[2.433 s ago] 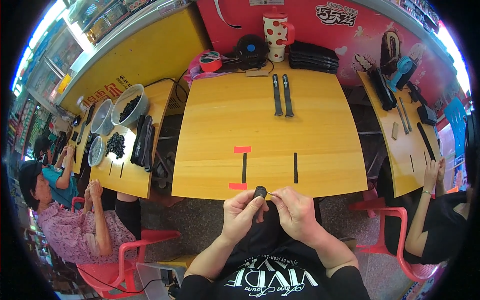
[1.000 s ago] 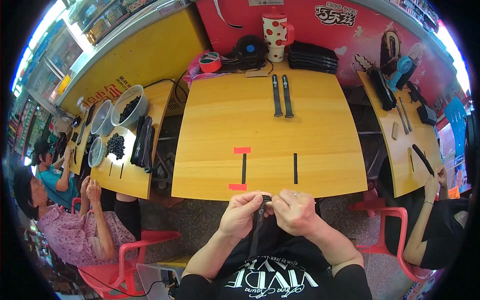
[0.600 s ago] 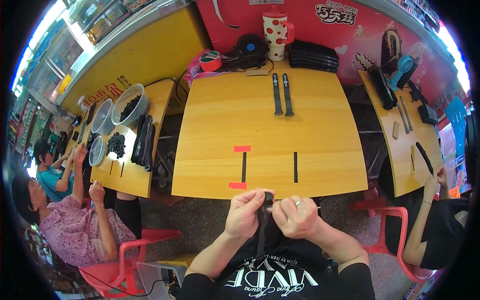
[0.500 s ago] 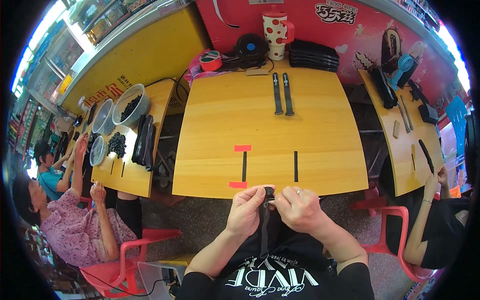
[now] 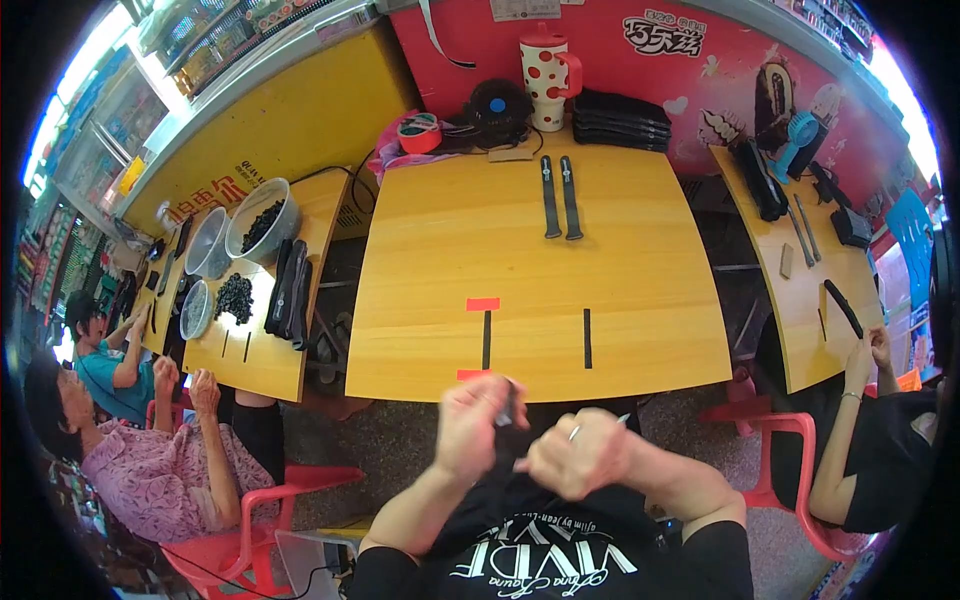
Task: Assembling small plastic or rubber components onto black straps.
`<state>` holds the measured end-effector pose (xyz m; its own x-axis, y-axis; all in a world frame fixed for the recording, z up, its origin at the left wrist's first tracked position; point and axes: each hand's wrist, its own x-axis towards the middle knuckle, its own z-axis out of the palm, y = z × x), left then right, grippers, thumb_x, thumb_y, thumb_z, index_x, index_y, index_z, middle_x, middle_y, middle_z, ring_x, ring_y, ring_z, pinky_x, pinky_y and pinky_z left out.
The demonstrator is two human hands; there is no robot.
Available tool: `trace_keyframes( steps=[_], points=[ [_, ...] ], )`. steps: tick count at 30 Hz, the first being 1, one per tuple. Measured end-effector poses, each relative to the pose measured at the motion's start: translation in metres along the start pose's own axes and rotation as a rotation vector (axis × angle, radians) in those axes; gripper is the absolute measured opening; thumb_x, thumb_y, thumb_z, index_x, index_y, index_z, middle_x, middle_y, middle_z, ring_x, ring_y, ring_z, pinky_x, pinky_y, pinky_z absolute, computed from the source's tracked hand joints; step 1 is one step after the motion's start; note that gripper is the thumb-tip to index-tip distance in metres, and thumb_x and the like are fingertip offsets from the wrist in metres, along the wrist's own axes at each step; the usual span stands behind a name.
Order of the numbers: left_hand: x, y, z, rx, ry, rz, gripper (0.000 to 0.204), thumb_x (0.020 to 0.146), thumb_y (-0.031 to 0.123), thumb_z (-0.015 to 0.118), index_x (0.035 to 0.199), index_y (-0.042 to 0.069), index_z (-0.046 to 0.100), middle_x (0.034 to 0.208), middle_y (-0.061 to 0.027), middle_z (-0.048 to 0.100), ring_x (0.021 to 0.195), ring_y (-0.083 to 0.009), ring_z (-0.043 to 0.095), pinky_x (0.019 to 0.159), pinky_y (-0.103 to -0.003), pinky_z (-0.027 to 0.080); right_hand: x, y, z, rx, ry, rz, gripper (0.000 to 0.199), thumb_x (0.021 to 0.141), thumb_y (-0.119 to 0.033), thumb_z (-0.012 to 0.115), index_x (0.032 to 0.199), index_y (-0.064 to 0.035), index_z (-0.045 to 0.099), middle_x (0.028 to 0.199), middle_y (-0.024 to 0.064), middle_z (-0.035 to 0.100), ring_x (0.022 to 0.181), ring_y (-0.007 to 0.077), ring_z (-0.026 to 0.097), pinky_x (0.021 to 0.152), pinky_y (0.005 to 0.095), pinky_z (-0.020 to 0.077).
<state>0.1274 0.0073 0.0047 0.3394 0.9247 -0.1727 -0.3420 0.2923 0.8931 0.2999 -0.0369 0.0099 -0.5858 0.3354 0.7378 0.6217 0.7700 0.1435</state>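
My left hand (image 5: 468,428) is closed near the table's front edge, pinching a black strap (image 5: 512,408). The strap's lower part blends into my black shirt. To its right and slightly lower, my right hand (image 5: 580,455) is a fist with a ring on one finger. The end of a thin, pale tool (image 5: 624,418) pokes out above that fist, and its kind is unclear. Both hands are somewhat blurred and stand apart. On the table (image 5: 430,270) before me, two black straps (image 5: 550,200) lie side by side, farther off.
Red tape (image 5: 483,304) and two black strips (image 5: 588,338) mark the tabletop. At the back stand a spotted tumbler (image 5: 545,85), a black fan (image 5: 498,105) and stacked black straps (image 5: 622,120). People work at side tables left and right; the left one holds plastic tubs (image 5: 264,215).
My hands have moved lower and apart; the right one has turned and dropped toward my body. At the left, a co-worker's raised hand has come down.
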Motion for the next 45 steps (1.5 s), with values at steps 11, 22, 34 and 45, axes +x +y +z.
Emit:
trace_keyframes(
  steps=[11, 22, 34, 45],
  points=[
    [0.196, 0.047, -0.152, 0.392, 0.556, 0.422, 0.032, 0.097, 0.022, 0.053, 0.080, -0.003, 0.063, 0.063, -0.0031, 0.057, 0.050, -0.0112, 0.049, 0.047, -0.026, 0.038, -0.004, -0.022, -0.037, 0.340, 0.045, 0.105, 0.031, 0.076, -0.028, 0.073, 0.063, -0.0117, 0.051, 0.056, -0.0039, 0.034, 0.045, 0.0080, 0.038, 0.039, 0.0222, 0.0252],
    [0.204, 0.041, -0.143, 1.427, 0.695, 0.639, 0.022, 0.090, 0.020, 0.060, 0.083, 0.000, 0.068, 0.075, -0.0121, 0.065, 0.073, -0.0298, 0.058, 0.066, -0.040, 0.045, -0.001, 0.030, -0.079, 0.375, 0.060, 0.397, 0.027, 0.068, -0.010, 0.078, 0.066, -0.0074, 0.051, 0.057, 0.0024, 0.047, 0.044, 0.0181, 0.048, 0.038, 0.0292, 0.0335],
    [0.092, 0.064, 0.045, 0.854, -0.548, 0.477, 0.011, 0.089, 0.006, 0.060, 0.091, -0.001, 0.068, 0.086, -0.0051, 0.067, 0.076, -0.0131, 0.060, 0.069, -0.027, 0.048, 0.018, 0.117, -0.036, 0.283, 0.167, 0.581, 0.027, 0.084, -0.006, 0.069, 0.069, -0.0014, 0.048, 0.059, 0.0097, 0.047, 0.049, 0.0254, 0.049, 0.044, 0.0320, 0.0366],
    [0.301, 0.048, 0.002, 0.488, 0.048, 0.149, 0.018, 0.087, 0.012, 0.066, 0.082, -0.004, 0.071, 0.060, -0.0017, 0.060, 0.044, -0.0090, 0.048, 0.040, -0.026, 0.037, -0.074, 0.192, 0.055, -0.235, 0.024, 0.871, 0.015, 0.087, -0.011, 0.064, 0.078, -0.0031, 0.055, 0.072, 0.0129, 0.058, 0.060, 0.0302, 0.060, 0.051, 0.0383, 0.0451]
  ],
)
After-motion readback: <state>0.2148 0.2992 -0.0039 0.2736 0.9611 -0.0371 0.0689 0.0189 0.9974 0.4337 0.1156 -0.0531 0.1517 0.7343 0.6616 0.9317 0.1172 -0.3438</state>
